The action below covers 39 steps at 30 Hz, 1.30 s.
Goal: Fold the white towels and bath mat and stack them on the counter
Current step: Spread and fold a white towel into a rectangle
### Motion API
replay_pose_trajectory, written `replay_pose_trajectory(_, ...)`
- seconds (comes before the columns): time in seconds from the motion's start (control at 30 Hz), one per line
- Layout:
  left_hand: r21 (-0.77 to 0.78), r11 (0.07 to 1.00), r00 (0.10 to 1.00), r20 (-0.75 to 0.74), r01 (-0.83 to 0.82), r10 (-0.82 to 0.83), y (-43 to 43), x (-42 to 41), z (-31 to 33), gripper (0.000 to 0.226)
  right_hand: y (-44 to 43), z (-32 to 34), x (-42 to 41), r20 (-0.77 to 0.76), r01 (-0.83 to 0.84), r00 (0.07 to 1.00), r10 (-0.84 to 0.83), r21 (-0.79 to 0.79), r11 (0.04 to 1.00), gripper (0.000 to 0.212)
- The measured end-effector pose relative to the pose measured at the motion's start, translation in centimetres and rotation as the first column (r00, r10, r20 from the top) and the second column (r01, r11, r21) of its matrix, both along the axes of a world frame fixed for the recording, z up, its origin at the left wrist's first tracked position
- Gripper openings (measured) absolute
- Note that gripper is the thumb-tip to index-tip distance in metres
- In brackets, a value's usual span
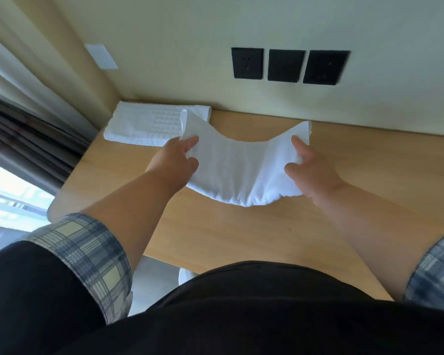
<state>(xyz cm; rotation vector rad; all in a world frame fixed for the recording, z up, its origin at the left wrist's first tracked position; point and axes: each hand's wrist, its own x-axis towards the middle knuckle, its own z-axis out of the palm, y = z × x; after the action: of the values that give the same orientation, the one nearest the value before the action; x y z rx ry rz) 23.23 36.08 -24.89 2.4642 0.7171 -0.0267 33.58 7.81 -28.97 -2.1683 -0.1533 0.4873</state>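
Currently your left hand (176, 162) and right hand (312, 172) each pinch one end of the white towel (241, 170), which sags in the middle over the tabletop (241, 239); can't tell if it touches. The folded bath mat (149, 126) lies flat at 10 o'clock from the towel, against the wall.

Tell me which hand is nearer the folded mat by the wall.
Left. The left hand grips one end of the towel right by the near edge of the folded mat; the right hand grips the other end, well off to the mat's right.
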Motion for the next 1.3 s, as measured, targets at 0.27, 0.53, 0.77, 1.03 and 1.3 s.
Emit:
replay_pose_trajectory(0.27,0.057,0.998,0.998,0.056,-0.012,0.009,18.0,0.0,1.0,0.059,15.0,0.2,0.6,0.032,0.063,0.997,-0.065,0.058,0.996,0.077)
replay_pose_trajectory(0.53,0.049,0.999,0.999,0.049,0.005,-0.008,34.8,3.7,-0.7,0.059,28.2,-0.7,4.0,-0.009,0.138,0.990,-0.138,0.022,0.990,0.073)
replay_pose_trajectory(0.77,0.003,1.000,1.000,-0.006,0.030,-0.030,41.2,7.7,-4.8,0.057,33.6,-2.9,7.7,-0.106,0.181,0.977,-0.183,-0.023,0.983,0.076)
replay_pose_trajectory(1.03,-0.094,0.995,0.995,-0.090,0.032,-0.041,44.2,12.0,-8.8,0.054,35.8,-6.5,11.0,-0.223,0.220,0.942,-0.249,-0.149,0.964,0.080)
replay_pose_trajectory(1.3,-0.156,0.986,0.994,-0.101,-0.058,0.042,45.1,11.2,-12.0,0.051,36.4,-8.3,9.8,-0.235,0.323,0.914,-0.330,-0.071,0.944,0.080)
